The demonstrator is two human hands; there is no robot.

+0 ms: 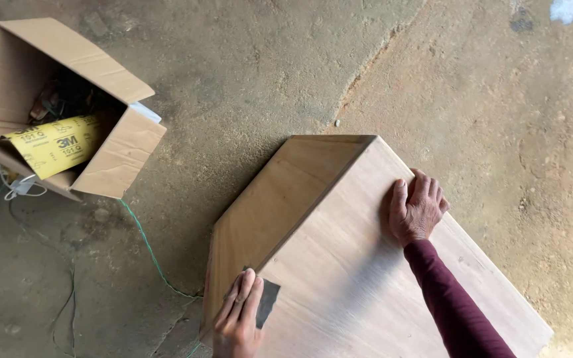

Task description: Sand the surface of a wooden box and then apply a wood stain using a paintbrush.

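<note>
Wooden box (366, 265) stands on stained, dusty concrete floor (266, 66).

Bare concrete floor (286, 73) lies open across the frame's top and right. The cardboard box (111, 149) blocks the upper left. A green wire (146, 245) crosses lower left.
</note>
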